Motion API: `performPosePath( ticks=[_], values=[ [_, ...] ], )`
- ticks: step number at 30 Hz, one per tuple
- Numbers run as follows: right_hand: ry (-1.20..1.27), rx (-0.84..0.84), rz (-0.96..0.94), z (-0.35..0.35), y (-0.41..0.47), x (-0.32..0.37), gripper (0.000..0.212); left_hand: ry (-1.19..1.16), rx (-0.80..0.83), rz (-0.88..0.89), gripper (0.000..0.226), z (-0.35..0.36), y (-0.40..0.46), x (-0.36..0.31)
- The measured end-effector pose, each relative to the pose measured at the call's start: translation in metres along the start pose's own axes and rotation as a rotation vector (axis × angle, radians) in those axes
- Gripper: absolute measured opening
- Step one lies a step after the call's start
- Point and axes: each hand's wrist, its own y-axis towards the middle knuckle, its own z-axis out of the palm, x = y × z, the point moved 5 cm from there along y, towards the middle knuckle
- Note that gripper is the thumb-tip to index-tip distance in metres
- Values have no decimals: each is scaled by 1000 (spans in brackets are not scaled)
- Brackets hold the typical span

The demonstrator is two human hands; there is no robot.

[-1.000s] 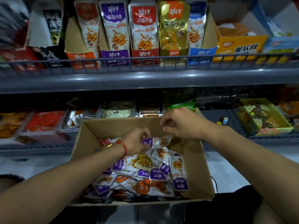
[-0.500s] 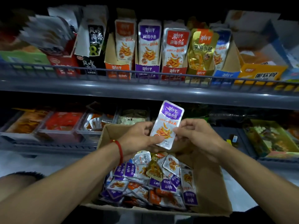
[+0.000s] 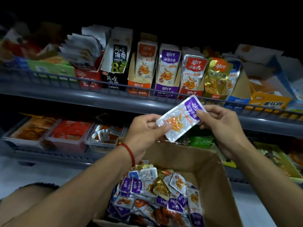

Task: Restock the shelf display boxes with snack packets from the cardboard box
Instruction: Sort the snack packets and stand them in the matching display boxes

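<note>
While both hands pinch it, the purple packet (image 3: 180, 117) hangs over the cardboard box (image 3: 211, 174).
Left hand (image 3: 144, 133) grips its seven-o'clock end, right hand (image 3: 219, 123) its one-o'clock end; misjudged, it could enter a neighbouring flavour instead of the purple display box (image 3: 166, 90) at eleven o'clock.

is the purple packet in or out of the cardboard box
Out: the purple packet is held above the cardboard box, pinched by the left hand and the right hand.

Dim overall; top of frame black, corners heavily vignetted. Strongest light on the centre, with glare streaking the grey shelf rail (image 3: 98, 104) and the foil of the held packet (image 3: 180, 118). Left upper shelf goods soft and smeared. Wide-angle bowing of shelf lines toward both edges. Deep shadow beneath the upper shelf.
</note>
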Motion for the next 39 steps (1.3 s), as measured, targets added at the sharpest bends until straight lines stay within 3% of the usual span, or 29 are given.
performPosePath(
  ticks=[4, 10, 15, 18, 28, 33, 39],
  values=[
    [28, -12, 55, 15, 19, 28, 8, -326, -13, 33, 30, -3, 4, -17],
    [-89, 6, -55, 28, 45, 74, 5, -425, -72, 154, 30, -9, 15, -33],
    [-383, -77, -460, 34, 79, 134, 6, -297, -211, 111, 25, -25, 22, -35],
    [-651, -127, -651, 44, 95, 155, 21, -213, -271, 109, 25, -31, 22, -36],
    [-950, -93, -710, 77, 135, 122, 27, -123, -320, 98, 28, -37, 18, -43],
    [-1316, -173, -831, 83, 138, 129, 25, -117, -321, 93, 28, -36, 17, -43],
    [-1442, -178, -834, 85, 149, 134, 27, -93, -310, 70, 28, -34, 16, -43]
  ],
)
